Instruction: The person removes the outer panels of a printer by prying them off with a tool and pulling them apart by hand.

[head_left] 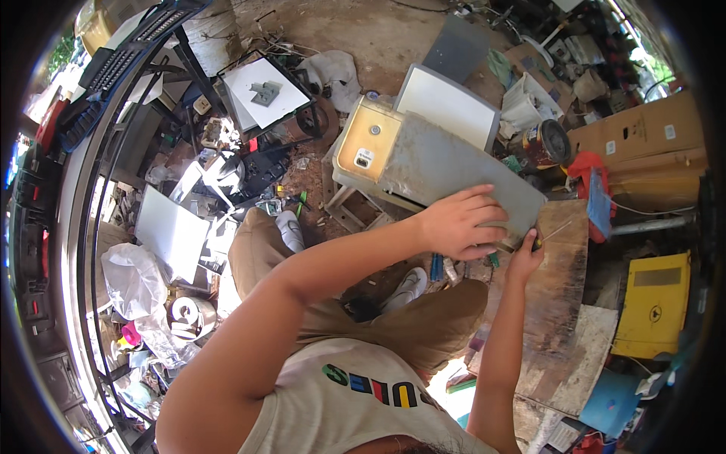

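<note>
A boxy grey metal case [461, 163] with a yellowed front panel [369, 144], like an old computer tower, lies on its side before me, propped on a wooden stand [352, 212]. My left hand [463, 223] rests on its near side, fingers spread over the metal. At the case's right corner, my right hand [525, 257] is closed round a screwdriver [538, 244]. Its handle shows some yellow and dark colour, mostly covered by the fingers, and its thin shaft points to the upper right, away from the case.
A worn wooden board [548, 303] lies under my right forearm. Further right are a yellow box [652, 306] and cardboard boxes [639, 140]. A white-faced panel [446, 106] leans behind the case. Scrap parts and a metal rack [94, 227] fill the left side.
</note>
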Demonstrator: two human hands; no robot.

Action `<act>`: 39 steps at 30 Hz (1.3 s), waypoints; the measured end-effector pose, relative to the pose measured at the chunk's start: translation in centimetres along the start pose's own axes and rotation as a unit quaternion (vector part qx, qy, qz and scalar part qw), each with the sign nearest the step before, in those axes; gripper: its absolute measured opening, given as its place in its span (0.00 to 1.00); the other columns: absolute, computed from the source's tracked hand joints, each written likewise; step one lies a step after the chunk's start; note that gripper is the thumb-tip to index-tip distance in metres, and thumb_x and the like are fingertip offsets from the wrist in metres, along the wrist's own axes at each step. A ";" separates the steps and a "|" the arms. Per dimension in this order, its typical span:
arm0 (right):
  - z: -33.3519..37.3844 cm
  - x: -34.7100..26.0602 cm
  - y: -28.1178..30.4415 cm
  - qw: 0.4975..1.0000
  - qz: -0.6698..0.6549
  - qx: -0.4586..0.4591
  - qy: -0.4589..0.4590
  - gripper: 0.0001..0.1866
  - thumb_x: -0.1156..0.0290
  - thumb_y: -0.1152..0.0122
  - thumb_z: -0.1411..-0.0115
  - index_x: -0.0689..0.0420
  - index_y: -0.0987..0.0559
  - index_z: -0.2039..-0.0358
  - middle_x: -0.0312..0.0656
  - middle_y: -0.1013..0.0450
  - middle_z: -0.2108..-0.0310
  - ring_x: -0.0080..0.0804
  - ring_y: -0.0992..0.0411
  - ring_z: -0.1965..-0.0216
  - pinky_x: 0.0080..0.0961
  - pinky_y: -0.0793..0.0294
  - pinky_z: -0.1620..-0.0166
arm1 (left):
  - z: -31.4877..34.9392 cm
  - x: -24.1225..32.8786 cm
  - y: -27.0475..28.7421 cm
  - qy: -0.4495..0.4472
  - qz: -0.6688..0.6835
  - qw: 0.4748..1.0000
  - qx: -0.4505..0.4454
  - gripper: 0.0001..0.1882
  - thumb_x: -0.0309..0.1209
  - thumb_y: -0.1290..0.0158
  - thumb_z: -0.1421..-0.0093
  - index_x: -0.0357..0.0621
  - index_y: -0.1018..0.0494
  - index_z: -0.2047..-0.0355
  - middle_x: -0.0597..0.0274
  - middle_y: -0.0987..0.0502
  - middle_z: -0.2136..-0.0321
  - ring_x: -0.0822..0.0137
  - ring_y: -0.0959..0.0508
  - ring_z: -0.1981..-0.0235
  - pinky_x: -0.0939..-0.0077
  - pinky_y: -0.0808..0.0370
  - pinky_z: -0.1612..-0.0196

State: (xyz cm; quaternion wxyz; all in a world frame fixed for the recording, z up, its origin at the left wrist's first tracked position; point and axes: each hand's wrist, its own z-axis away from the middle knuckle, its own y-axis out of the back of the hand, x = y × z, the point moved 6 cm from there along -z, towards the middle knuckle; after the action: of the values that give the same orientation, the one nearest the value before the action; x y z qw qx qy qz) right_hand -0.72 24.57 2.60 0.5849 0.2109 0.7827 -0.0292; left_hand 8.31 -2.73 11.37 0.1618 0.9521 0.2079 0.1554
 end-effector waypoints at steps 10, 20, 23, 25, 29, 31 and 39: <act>6.4 0.7 2.0 0.972 -0.063 -0.033 -0.224 0.24 0.56 0.42 0.33 0.52 0.29 0.40 0.35 0.28 0.47 0.32 0.29 0.50 0.32 0.26 0.54 | 19.7 -12.2 13.2 0.692 0.489 0.465 0.256 0.52 0.69 0.54 0.41 0.36 0.45 0.34 0.41 0.40 0.37 0.49 0.37 0.36 0.58 0.38 0.35; 14.1 8.5 3.9 0.896 -0.238 0.013 -0.375 0.24 0.48 0.53 0.31 0.47 0.31 0.41 0.38 0.34 0.40 0.43 0.35 0.42 0.55 0.31 0.49 | 25.6 -11.3 7.7 0.699 0.549 0.410 0.206 0.43 0.66 0.62 0.36 0.42 0.38 0.36 0.47 0.28 0.43 0.53 0.23 0.47 0.56 0.25 0.45; 15.8 12.0 4.2 0.848 -0.313 0.059 -0.423 0.24 0.48 0.57 0.31 0.46 0.31 0.40 0.37 0.34 0.39 0.45 0.37 0.40 0.59 0.36 0.44 | 27.5 -10.6 7.1 0.728 0.523 0.402 0.184 0.44 0.67 0.64 0.36 0.44 0.39 0.35 0.47 0.29 0.43 0.51 0.24 0.46 0.54 0.26 0.43; 16.6 12.0 3.3 0.842 -0.321 0.066 -0.429 0.24 0.49 0.59 0.31 0.45 0.31 0.40 0.38 0.34 0.39 0.45 0.36 0.40 0.58 0.36 0.43 | 28.8 -10.4 6.9 0.734 0.508 0.415 0.175 0.45 0.68 0.65 0.37 0.44 0.40 0.34 0.47 0.29 0.42 0.51 0.26 0.44 0.53 0.28 0.42; 16.8 11.7 2.9 0.843 -0.310 0.062 -0.435 0.24 0.49 0.62 0.30 0.45 0.30 0.40 0.38 0.32 0.41 0.45 0.35 0.41 0.57 0.35 0.44 | 27.9 -9.0 7.0 0.749 0.520 0.373 0.171 0.47 0.70 0.65 0.38 0.45 0.41 0.33 0.47 0.31 0.40 0.51 0.28 0.42 0.53 0.30 0.40; 16.3 11.5 2.7 0.839 -0.306 0.074 -0.444 0.25 0.48 0.62 0.31 0.44 0.30 0.41 0.37 0.31 0.42 0.43 0.34 0.42 0.56 0.34 0.45 | 28.5 -9.2 7.0 0.741 0.521 0.386 0.174 0.48 0.71 0.65 0.39 0.45 0.41 0.33 0.47 0.31 0.40 0.51 0.28 0.42 0.53 0.30 0.40; 16.2 11.7 2.8 0.844 -0.295 0.092 -0.438 0.29 0.45 0.61 0.34 0.43 0.32 0.37 0.37 0.38 0.36 0.45 0.42 0.36 0.65 0.46 0.41 | 26.8 -8.6 7.1 0.739 0.529 0.381 0.171 0.49 0.72 0.65 0.40 0.45 0.41 0.33 0.47 0.32 0.40 0.49 0.29 0.41 0.51 0.31 0.40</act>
State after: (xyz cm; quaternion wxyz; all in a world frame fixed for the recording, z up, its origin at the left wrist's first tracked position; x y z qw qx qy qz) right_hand 12.28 25.87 -12.82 0.8084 -0.0118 0.4640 -0.3619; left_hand 13.03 -19.23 -12.11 -0.3368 0.3855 -0.2786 0.8126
